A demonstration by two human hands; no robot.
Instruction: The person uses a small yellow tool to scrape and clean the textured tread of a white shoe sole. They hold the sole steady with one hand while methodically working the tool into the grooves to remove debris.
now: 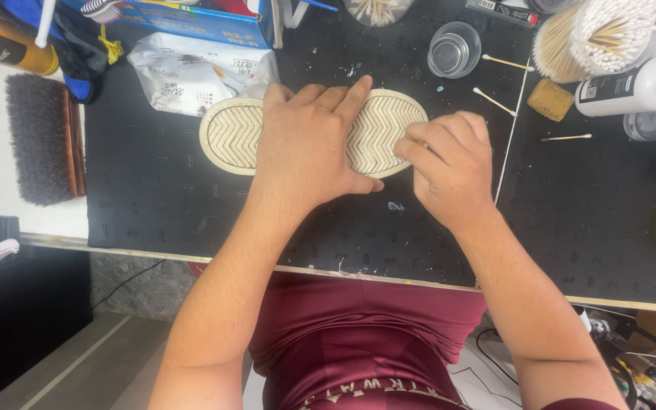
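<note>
two hands on one shoe, sole up, lying flat in the middle of the black mat [153,197]. biggest to smallest:

black mat covers most of the bench, w/ white specks and crumbs on it. the shoe [229,133] sits on it w/ its cream zigzag sole facing the camera, one end at left, the other at right.

left hand [305,148] lies palm-down over the mid sole, fingers spread flat and pressing, not curled round anything. right hand [449,163] is at the right end, fingers bent and pinched against the sole edge; can't tell if there's sth small in them, it's hidden.

wood-backed brush [43,140] is well apart at left. crumpled white wipes pack [191,72] touches the shoe's far side. clear cup [453,49] is near, behind the right hand. tan sponge block [550,99] and loose cotton swabs [495,100] lie beside it.

risks, imo: shoe could skid or roll if the flat palm eases off, since only downward pressure pins it. right elbow swing could knock the cup or scatter the swabs. mat crumbs could get rubbed back into the grooves.
</note>
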